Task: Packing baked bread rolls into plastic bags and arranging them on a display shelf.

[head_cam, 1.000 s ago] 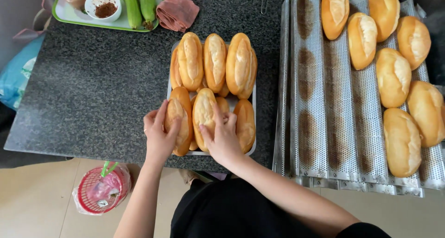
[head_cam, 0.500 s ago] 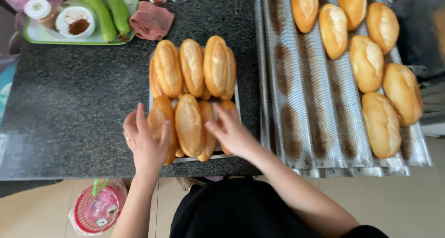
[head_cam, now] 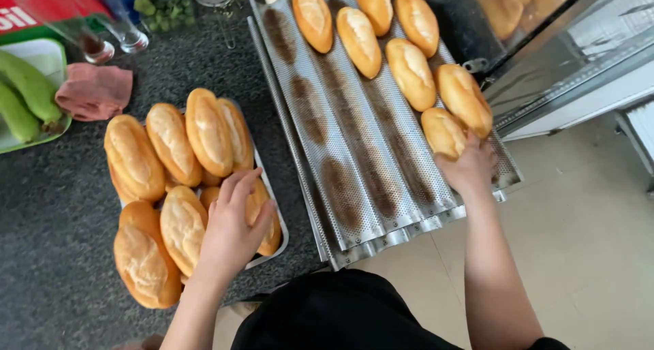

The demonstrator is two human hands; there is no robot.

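Down on the speckled dark stone desk (head_cam: 61, 207), the left hand (head_cam: 231, 231) lies flat, fingers together and slightly curled, on a crusty golden roll (head_cam: 262, 214) at the near right corner of a shallow metal tray (head_cam: 279, 244). That tray is heaped with oblong baguette-style loaves (head_cam: 170, 186), their tops split and floury, packed side against side and stacked in two layers.

Just beside it on the right sits a perforated baking sheet (head_cam: 340, 152) of dull silver metal, formed into long rounded troughs with brown scorch marks along them. Its far and right troughs hold more loaves (head_cam: 381, 36). The right hand (head_cam: 470, 169) is cupped over the near end of a plump, smooth-crusted loaf (head_cam: 443, 132) in the right-hand trough, fingers wrapped on it; the next loaf (head_cam: 463, 98) touches it from behind.

At the desk's far left are a green tray (head_cam: 27, 50) with long green fruits (head_cam: 27, 87), a crumpled pink cloth (head_cam: 95, 91) and clear glasses (head_cam: 116, 26). Right of the sheet stands a glass-fronted cabinet (head_cam: 545, 50).
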